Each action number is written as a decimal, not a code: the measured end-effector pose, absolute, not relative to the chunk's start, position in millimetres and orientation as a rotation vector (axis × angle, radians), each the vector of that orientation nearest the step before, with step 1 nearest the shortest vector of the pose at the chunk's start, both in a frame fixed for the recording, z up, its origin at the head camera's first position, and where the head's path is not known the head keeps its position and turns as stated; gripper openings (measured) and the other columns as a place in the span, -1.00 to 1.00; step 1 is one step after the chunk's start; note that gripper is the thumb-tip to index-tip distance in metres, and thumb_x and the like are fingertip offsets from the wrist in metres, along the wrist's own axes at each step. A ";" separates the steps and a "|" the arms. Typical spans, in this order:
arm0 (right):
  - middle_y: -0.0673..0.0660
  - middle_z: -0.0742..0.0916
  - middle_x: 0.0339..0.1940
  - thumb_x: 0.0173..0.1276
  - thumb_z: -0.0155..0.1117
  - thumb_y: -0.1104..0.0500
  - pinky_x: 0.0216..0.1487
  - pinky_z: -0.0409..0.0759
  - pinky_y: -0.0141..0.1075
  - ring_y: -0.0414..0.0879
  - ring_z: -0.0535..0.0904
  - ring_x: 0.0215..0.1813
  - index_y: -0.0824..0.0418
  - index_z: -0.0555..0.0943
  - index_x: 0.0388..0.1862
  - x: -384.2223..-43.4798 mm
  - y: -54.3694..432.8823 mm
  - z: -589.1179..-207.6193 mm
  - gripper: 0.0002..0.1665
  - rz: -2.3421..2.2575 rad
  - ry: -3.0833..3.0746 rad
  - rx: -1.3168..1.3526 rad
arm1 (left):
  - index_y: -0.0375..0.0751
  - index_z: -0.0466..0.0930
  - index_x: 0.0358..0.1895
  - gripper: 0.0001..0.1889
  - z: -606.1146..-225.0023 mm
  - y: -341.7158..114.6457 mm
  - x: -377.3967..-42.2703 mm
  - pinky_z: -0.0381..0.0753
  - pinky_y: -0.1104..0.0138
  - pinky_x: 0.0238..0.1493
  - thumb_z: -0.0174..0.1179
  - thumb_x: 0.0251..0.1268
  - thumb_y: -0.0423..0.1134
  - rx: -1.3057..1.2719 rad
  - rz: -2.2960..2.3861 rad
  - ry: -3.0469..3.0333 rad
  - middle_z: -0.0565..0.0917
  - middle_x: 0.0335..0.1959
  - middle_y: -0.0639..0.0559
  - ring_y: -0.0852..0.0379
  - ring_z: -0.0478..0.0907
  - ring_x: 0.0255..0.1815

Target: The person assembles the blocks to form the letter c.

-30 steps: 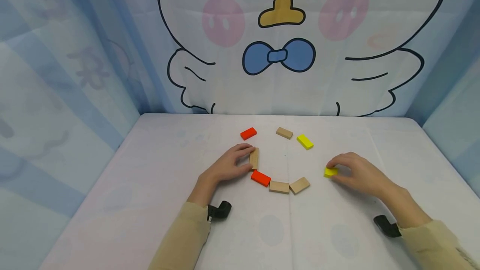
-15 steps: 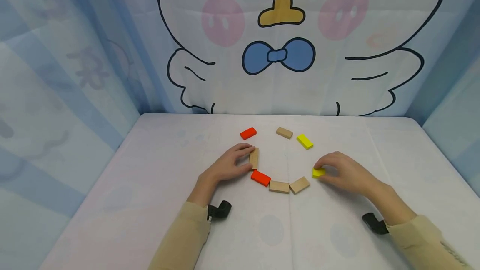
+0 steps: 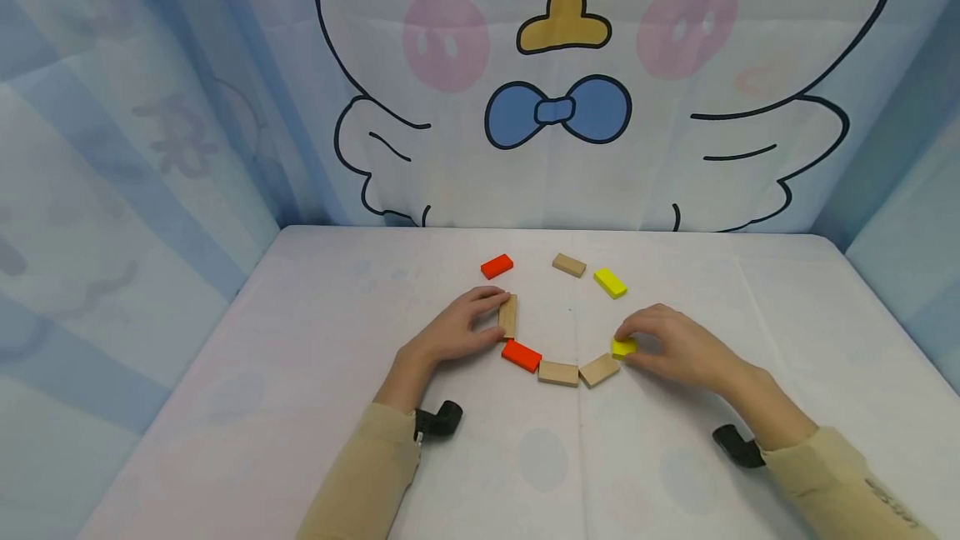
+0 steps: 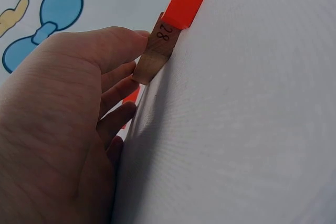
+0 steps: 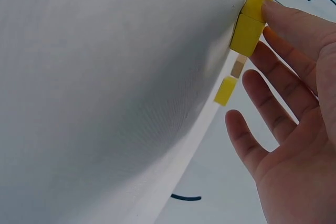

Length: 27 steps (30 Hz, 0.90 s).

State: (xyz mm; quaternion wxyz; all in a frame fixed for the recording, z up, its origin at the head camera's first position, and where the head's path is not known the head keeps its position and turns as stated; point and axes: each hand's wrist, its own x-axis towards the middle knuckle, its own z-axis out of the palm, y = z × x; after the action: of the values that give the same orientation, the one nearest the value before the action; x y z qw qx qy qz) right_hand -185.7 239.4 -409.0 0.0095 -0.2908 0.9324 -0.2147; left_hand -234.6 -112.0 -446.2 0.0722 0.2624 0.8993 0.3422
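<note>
On the left, my left hand (image 3: 453,330) holds a plain wooden block (image 3: 509,317) by its ends, index finger at the far one and thumb at the near one. The number 28 is marked on this wooden block (image 4: 158,51) in the left wrist view. A red block (image 3: 521,357) and two more wooden blocks, one (image 3: 558,374) flat across and one (image 3: 599,371) slanted, continue from it in a curve. At the curve's right end, my right hand (image 3: 678,350) pinches a yellow block (image 3: 622,347), close to the slanted block; its remaining fingers are spread in the right wrist view.
Behind the curve lie a loose red block (image 3: 497,266), a wooden block (image 3: 569,265) and another yellow block (image 3: 610,282). The white-covered table (image 3: 300,373) ends at a printed cloth backdrop (image 3: 555,182).
My right hand has slid the yellow block leftward, up to the slanted wooden block. My left hand has stayed on its wooden block.
</note>
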 end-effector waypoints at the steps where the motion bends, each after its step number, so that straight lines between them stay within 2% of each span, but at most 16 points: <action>1: -0.07 0.73 -0.09 0.20 0.52 0.28 0.16 0.54 0.08 0.05 0.57 0.08 0.13 0.73 -0.10 -185.8 239.0 -409.0 -0.72 -0.670 2.911 -0.909 | -0.08 0.40 0.49 -0.40 -446.2 -112.0 -234.6 0.18 0.03 0.49 0.21 0.41 -0.11 0.791 1.029 2.703 0.33 0.49 -0.02 -0.04 0.17 0.53; 27: -0.05 0.73 -0.05 0.21 0.53 0.27 0.20 0.51 0.08 0.06 0.56 0.13 0.12 0.73 -0.08 -189.5 235.4 -412.0 -0.71 -0.674 2.898 -0.930 | -0.07 0.39 0.50 -0.39 -446.7 -111.6 -235.6 0.19 0.02 0.48 0.20 0.40 -0.11 0.787 1.018 2.701 0.33 0.49 -0.02 -0.05 0.17 0.52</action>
State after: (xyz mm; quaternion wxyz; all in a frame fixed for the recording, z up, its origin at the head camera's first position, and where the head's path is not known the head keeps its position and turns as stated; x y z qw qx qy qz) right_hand -189.5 235.4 -412.0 0.0121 -0.2984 0.9295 -0.2162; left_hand -235.6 -111.6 -446.7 0.0747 0.2625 0.9002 0.3393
